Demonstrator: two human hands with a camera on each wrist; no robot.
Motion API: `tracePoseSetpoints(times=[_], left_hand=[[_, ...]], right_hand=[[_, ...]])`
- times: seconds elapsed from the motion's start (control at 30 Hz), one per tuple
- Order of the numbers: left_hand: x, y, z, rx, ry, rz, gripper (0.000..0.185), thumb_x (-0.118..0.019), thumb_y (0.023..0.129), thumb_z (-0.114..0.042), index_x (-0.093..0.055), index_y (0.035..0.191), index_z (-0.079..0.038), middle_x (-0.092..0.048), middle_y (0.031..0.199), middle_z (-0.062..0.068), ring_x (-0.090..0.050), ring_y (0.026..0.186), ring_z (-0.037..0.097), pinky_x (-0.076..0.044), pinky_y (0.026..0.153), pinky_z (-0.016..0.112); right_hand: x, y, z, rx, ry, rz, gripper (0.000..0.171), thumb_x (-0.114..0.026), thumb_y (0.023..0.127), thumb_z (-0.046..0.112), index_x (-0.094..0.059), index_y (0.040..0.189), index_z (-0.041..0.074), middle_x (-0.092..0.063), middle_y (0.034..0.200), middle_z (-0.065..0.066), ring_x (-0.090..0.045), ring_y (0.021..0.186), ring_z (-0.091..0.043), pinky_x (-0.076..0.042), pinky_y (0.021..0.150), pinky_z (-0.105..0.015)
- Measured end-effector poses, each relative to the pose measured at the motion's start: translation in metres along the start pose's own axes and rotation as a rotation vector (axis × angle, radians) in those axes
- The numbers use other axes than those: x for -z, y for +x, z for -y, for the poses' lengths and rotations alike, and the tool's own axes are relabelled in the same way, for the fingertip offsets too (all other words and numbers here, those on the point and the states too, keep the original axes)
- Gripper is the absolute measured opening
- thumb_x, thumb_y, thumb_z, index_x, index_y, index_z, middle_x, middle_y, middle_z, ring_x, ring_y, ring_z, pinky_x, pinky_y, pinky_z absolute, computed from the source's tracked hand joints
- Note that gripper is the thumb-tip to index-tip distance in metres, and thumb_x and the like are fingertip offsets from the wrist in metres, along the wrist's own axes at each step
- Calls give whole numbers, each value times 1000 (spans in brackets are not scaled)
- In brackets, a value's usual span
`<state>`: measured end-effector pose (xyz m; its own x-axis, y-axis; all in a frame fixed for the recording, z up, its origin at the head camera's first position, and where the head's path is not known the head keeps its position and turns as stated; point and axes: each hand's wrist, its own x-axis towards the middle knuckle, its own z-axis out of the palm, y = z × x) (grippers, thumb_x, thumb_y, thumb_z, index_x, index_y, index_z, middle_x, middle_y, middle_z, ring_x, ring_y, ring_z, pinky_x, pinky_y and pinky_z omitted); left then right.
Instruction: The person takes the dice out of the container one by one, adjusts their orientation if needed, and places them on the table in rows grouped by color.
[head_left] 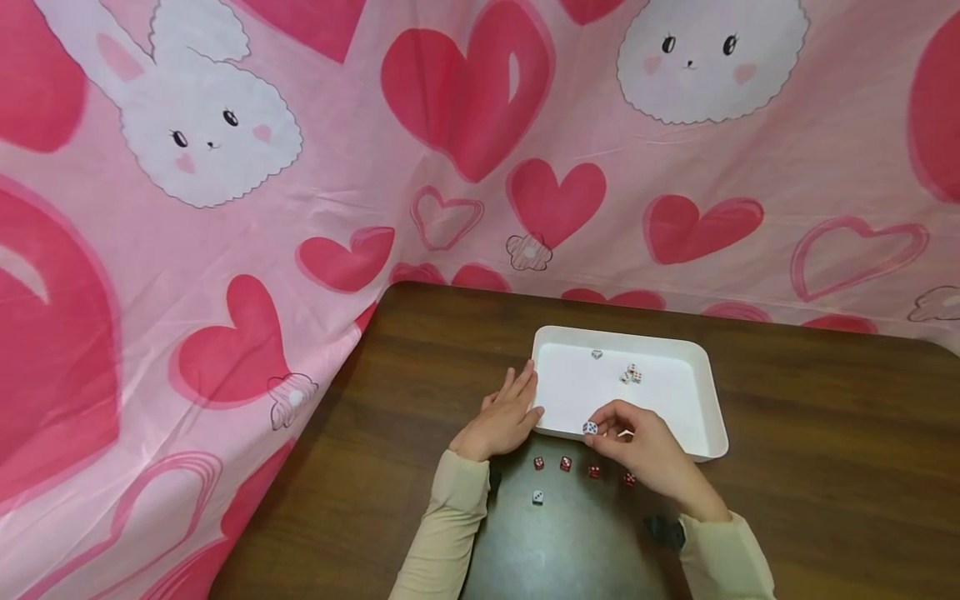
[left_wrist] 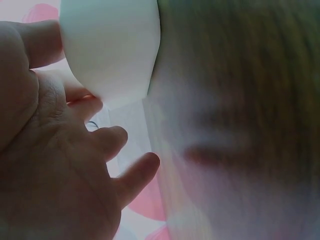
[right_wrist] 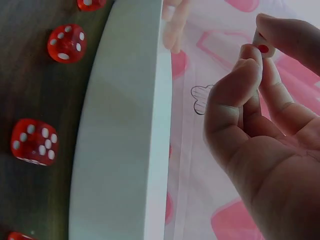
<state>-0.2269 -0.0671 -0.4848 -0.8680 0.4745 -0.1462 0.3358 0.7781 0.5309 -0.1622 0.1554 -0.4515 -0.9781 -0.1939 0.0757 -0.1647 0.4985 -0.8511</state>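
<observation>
A white die (head_left: 590,428) is pinched between the thumb and fingertips of my right hand (head_left: 637,446), above the near rim of a white tray (head_left: 708,408). The right wrist view shows this die (right_wrist: 263,46) with a red pip facing the camera. My left hand (head_left: 506,417) rests its fingers against the tray's left side, holding nothing; in the left wrist view its fingers (left_wrist: 137,175) are spread beside the tray wall (left_wrist: 112,50). Inside the tray lie several small white dice (head_left: 632,375) in a cluster and another small pale piece (head_left: 597,354) near the back.
A row of red dice (head_left: 566,463) lies on the dark wooden table (head_left: 420,358) before the tray, partly beneath my right hand. One white die (head_left: 537,497) sits nearer me than that row. A pink cloth (head_left: 337,125) with hearts and rabbits hangs behind and to the left.
</observation>
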Motion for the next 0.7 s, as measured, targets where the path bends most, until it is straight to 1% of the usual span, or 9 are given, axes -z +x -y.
tracePoseSetpoints(times=[0.3,0.5,0.7], left_hand=[[-1,1,1,-4,-1,-4,62,-39,103,-37,-16,155,-11,1,164,-7,-1,152,25,-18,115,57],[-2,2,2,-3,-4,-6,62,-39,103,-37,-17,155,-11,1,164,-7,-1,152,25,-19,115,57],[-2,1,1,0,-9,-14,63,-41,102,-37,-18,155,-11,0,164,-8,-1,152,25,-19,115,57]], right_hand=[[-5,-7,-1,-19,16,66,19,-75,83,16,-64,94,6,-63,74,0,-55,64,-5,-47,59,-22],[-7,-10,-3,-8,13,80,18,-76,83,15,-64,93,6,-62,72,0,-54,64,-4,-46,59,-22],[-9,-12,-7,6,23,118,16,-74,83,12,-63,92,7,-63,72,0,-56,63,-4,-48,59,-23]])
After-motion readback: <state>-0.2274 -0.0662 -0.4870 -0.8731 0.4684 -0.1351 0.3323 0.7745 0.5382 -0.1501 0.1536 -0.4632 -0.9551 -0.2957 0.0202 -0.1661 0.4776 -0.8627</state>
